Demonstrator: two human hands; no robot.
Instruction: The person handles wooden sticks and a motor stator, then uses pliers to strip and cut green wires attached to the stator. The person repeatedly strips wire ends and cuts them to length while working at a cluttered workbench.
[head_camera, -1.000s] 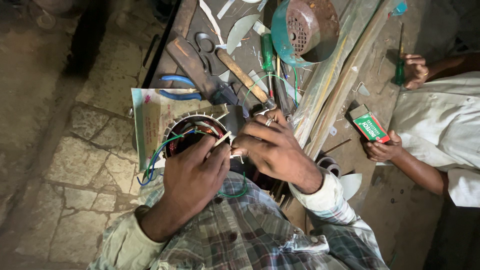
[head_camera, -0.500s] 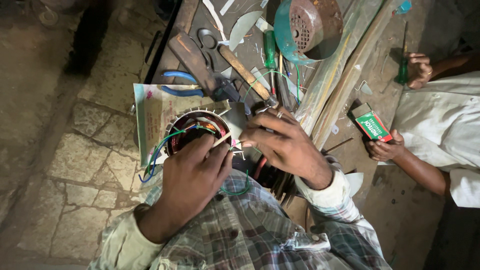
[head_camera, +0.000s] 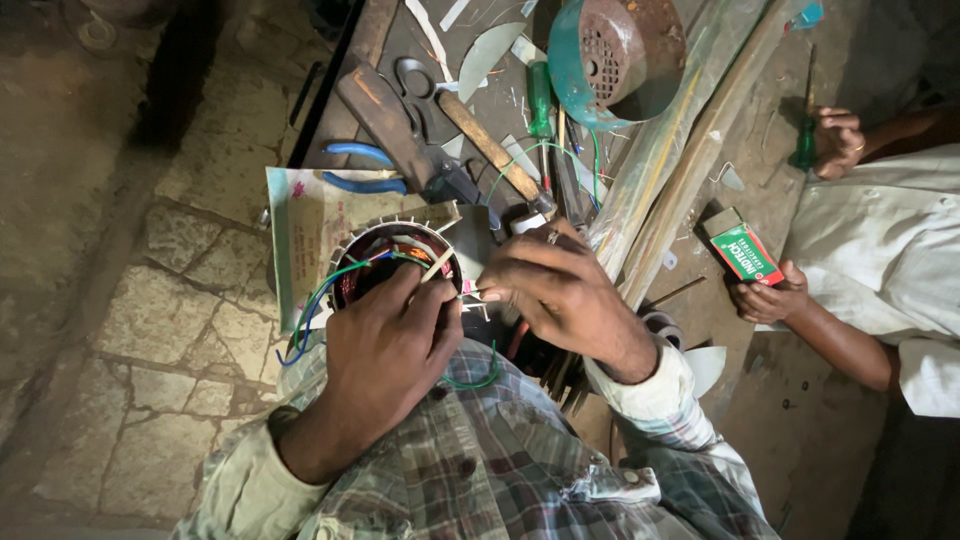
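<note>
Head view looks down on a round metal motor stator with copper windings (head_camera: 395, 262) sitting at the near edge of the cluttered dark bench (head_camera: 760, 200), on a sheet of printed paper (head_camera: 300, 225). Left hand (head_camera: 385, 345) rests over its rim, fingers curled onto a thin pale strip (head_camera: 437, 264); right hand (head_camera: 545, 285) pinches fine wire beside it. It looks heavy and rigid, its windings and green and blue leads (head_camera: 315, 300) delicate, so the outer shell seems the safest hold. Blue-handled pliers (head_camera: 365, 170), a hammer and long sticks crowd the far side; open room lies only toward the stone floor (head_camera: 150, 330).
</note>
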